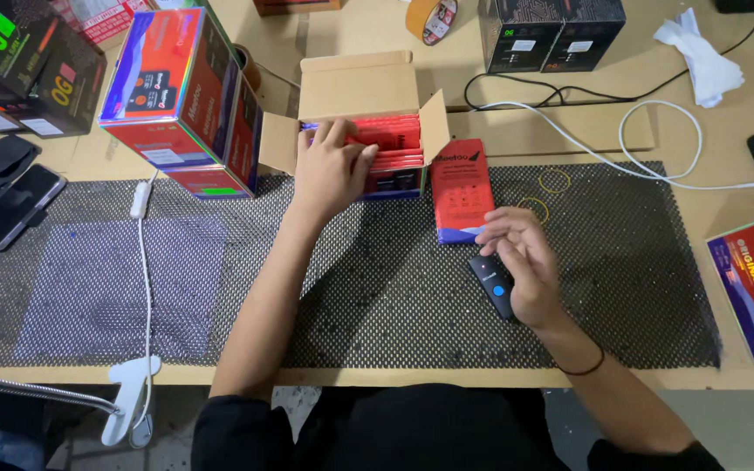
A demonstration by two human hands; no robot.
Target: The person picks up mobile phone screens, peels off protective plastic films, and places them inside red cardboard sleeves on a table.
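Observation:
My left hand [329, 166] reaches into an open cardboard box [358, 87] and rests on the row of several flat red packages [394, 144] packed inside, fingers curled over their tops. My right hand [525, 266] hovers over the black mesh mat [377, 296], holding a small black handheld device with a blue button [492, 285] against the palm. One red flat package [462, 190] lies alone on the mat, between the box and my right hand.
Stacked red and blue cartons [181, 92] stand left of the open box. Black boxes [551, 33] and a tape roll [432, 17] sit at the back. A white cable [647, 139], rubber bands [555, 180], a phone [10, 205] and a clamp lamp [128, 397] lie around.

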